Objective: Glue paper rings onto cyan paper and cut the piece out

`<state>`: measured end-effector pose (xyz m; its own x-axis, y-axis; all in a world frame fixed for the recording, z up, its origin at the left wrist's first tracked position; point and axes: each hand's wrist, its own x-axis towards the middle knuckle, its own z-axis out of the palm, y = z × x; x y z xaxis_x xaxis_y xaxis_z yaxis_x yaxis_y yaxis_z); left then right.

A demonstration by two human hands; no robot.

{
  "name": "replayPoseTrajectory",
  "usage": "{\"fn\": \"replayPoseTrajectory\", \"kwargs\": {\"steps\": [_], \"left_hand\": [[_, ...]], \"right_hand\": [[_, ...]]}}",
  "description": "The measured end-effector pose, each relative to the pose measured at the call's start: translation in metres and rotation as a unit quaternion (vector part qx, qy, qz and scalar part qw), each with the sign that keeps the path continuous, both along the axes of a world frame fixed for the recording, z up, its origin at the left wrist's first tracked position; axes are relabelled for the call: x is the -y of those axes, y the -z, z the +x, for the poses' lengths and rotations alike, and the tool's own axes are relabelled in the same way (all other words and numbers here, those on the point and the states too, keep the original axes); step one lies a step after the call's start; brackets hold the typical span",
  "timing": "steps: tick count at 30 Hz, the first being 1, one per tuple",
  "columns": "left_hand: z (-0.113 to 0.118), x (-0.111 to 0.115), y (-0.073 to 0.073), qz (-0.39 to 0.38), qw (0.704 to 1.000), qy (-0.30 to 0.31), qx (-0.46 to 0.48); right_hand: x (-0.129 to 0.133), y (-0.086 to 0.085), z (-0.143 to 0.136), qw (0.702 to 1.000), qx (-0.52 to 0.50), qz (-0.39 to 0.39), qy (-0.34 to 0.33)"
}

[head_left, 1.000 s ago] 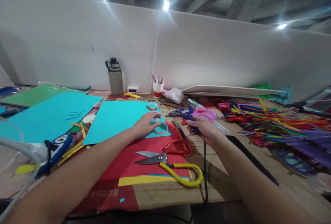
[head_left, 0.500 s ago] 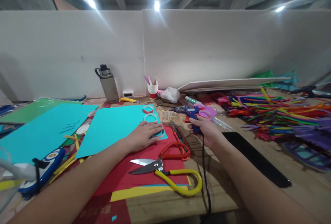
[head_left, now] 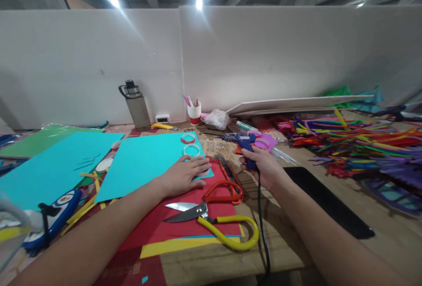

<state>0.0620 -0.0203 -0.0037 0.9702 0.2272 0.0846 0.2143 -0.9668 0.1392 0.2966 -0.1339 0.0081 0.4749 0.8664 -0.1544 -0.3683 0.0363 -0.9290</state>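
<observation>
My right hand (head_left: 263, 166) is wrapped around the handle of a blue hot glue gun (head_left: 248, 145), its nozzle aimed left and its black cord hanging down over the table edge. Flat on the right end of a bright blue sheet of paper (head_left: 145, 158) lies my left hand (head_left: 184, 174), fingers stretched out. Under those fingers a pale ring is mostly hidden. Just beyond them are a white ring (head_left: 191, 150) and a red-and-white ring (head_left: 188, 138). Scissors (head_left: 201, 210) with one red and one yellow handle lie spread on red paper (head_left: 158, 229) in front.
A water bottle (head_left: 136, 108), a paper cup (head_left: 194, 113) of pens and a yellow utility knife (head_left: 163, 126) are at the back. Colourful pipe cleaners (head_left: 359, 141) pile up right, beyond a black flat slab (head_left: 326, 200). A blue-and-white tool (head_left: 61, 215) lies left.
The fingers of my left hand have straightened and settled over the nearest ring, hiding more of it. The glue gun stays in my right hand, almost unmoved. The view has tilted slightly.
</observation>
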Motion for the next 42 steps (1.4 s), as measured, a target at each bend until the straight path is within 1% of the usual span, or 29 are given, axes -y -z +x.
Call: {"fn": "replayPoseTrajectory", "kwargs": {"steps": [6, 12, 18, 21, 24, 28, 33, 35, 37, 39, 40, 42], "left_hand": [[0.0, -0.001, 0.002, -0.002, 1.0, 0.003, 0.005], [-0.002, -0.003, 0.003, -0.003, 1.0, 0.017, -0.008], [-0.004, -0.003, -0.002, -0.014, 1.0, 0.015, -0.001], [-0.004, -0.002, -0.004, -0.027, 0.999, 0.029, -0.005], [-0.004, -0.003, -0.002, -0.035, 0.998, 0.041, -0.01], [-0.004, -0.005, 0.002, -0.027, 0.999, 0.045, 0.001], [-0.005, -0.003, 0.0, -0.042, 0.998, 0.038, -0.007], [-0.005, -0.002, -0.001, -0.059, 0.998, 0.011, 0.008], [-0.005, -0.004, 0.001, -0.075, 0.995, -0.05, 0.049], [-0.005, -0.007, 0.004, -0.085, 0.985, -0.119, 0.092], [-0.004, -0.009, 0.006, -0.087, 0.98, -0.142, 0.106], [-0.004, -0.011, 0.01, -0.086, 0.976, -0.159, 0.119]], "right_hand": [[-0.001, 0.004, 0.0, 1.0, 0.008, -0.002, -0.009], [0.0, 0.0, -0.004, 1.0, 0.007, -0.004, -0.007], [0.002, -0.002, -0.007, 1.0, -0.003, 0.007, -0.012], [0.002, -0.001, -0.005, 1.0, -0.004, 0.007, -0.013], [0.001, 0.001, -0.004, 1.0, -0.003, 0.003, -0.01], [0.001, 0.001, -0.004, 1.0, -0.008, 0.009, -0.014], [0.002, 0.0, -0.005, 1.0, -0.007, 0.015, -0.007], [0.002, 0.001, -0.005, 1.0, -0.005, 0.013, -0.007], [0.002, 0.002, -0.004, 1.0, -0.008, 0.012, -0.01], [0.002, 0.003, -0.003, 1.0, -0.011, 0.015, -0.014], [0.002, 0.003, -0.002, 1.0, -0.011, 0.014, -0.014], [0.002, 0.003, -0.002, 1.0, -0.007, 0.009, -0.013]]}}
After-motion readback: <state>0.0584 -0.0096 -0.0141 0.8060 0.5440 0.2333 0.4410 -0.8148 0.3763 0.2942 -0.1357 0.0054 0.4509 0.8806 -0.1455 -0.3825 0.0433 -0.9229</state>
